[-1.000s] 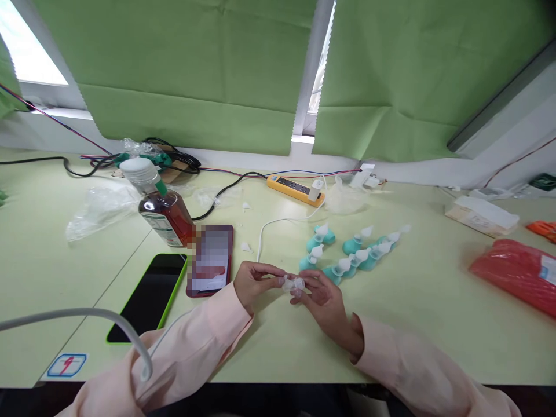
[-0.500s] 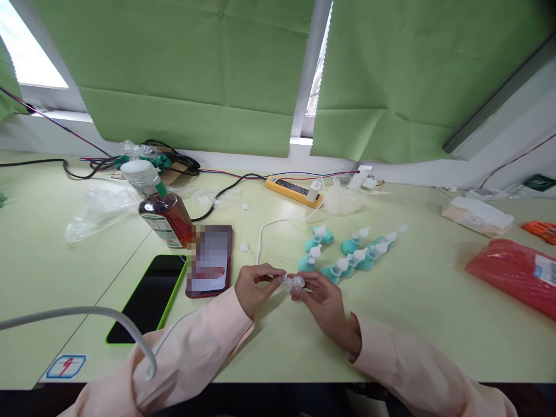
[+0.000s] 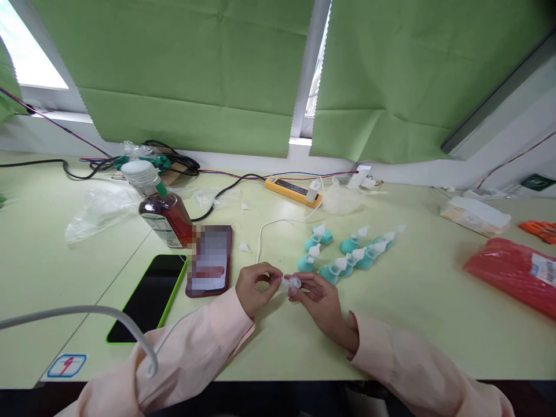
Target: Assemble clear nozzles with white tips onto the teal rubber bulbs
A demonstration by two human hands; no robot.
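Head view: a dark phone with a green edge [image 3: 147,298] lies well to the left of the fingers, with a bottle of reddish-brown liquid [image 3: 165,215] beyond it and a second phone, in a red case [image 3: 211,255], nearer to them. The left hand [image 3: 257,291] pinches the left end of a small clear piece [image 3: 291,284], thumb and forefinger closed on it; the piece sits between both sets of fingertips, just above the tabletop. The right hand [image 3: 320,300] grips its other end, thumb below and fingers above. So slight and seemingly slick a part could slip or spring free if either pinch loosens or pulls askew. Just beyond the right fingers stand teal bulbs with white tips [image 3: 346,269]; a careless knuckle could topple the nearest. Far right of them lies a red packet [image 3: 506,272].
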